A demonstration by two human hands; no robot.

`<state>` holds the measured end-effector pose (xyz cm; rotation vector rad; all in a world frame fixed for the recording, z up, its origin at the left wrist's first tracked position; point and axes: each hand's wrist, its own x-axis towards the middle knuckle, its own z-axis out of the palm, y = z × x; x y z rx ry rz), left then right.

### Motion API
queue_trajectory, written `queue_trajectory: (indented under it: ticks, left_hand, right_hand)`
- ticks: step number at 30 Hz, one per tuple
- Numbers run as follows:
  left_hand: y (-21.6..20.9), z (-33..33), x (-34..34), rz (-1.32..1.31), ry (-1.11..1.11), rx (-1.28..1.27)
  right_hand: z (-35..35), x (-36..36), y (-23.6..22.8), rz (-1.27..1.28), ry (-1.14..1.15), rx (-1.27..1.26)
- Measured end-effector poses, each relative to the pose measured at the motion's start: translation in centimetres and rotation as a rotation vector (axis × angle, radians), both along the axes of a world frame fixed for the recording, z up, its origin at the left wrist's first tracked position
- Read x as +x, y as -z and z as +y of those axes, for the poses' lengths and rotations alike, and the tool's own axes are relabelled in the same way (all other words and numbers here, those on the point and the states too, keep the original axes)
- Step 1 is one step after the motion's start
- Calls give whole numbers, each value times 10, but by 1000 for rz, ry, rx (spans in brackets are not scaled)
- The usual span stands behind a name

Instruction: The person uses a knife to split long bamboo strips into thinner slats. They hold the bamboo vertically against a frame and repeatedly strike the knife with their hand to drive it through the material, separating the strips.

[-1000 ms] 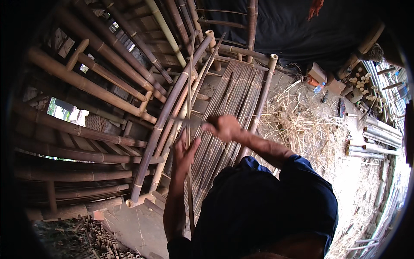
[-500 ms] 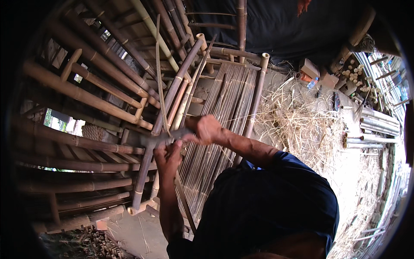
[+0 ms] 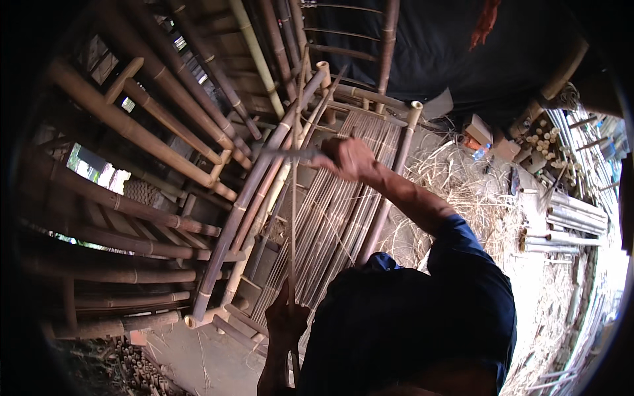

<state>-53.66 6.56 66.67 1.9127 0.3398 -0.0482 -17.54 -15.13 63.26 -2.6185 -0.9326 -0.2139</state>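
Bamboo strip (image 3: 294, 218), knife (image 3: 288, 153)
I see left hand (image 3: 287, 319), fingers clasping the strip; right hand (image 3: 350, 160), fingers wrapping the knife.

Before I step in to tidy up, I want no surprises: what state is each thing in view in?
Left hand: closed around the strip, low down
Right hand: closed on the knife
Knife: held crosswise at the strip, blurred; contact unclear
Strip: long, uncut across between blade and left hand
Bench: slatted, partly hidden by the person
Shavings: loose, strewn on the floor
Sheet: hanging
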Motion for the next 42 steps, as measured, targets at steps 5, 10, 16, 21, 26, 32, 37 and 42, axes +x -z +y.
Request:
queue_trajectory:
  ticks: [5,10,16,21,26,32,37,42]
  left_hand:
    - [0,0,-13,-28,152,207]
    - [4,11,-24,58,157,-17]
    - [-1,12,-41,115,236,231]
    - [-28,6,-50,89,240,135]
    - [10,20,-82,129,214,37]
    - [5,1,-43,40,319,331]
    - [19,4,-25,-104,351,345]
    - [41,8,-33,0,366,232]
  right_hand:
    - [-38,51,10,-573,450,-155]
    - [-44,61,-18,-163,285,190]
    - [-91,88,-48,-102,455,407]
    - [-123,118,-64,-2,614,259]
    - [-147,124,-87,-37,698,472]
    - [-152,81,-89,-18,724,360]
    - [-71,-33,-65,178,354,-50]
    - [-69,-105,9,-503,75,-157]
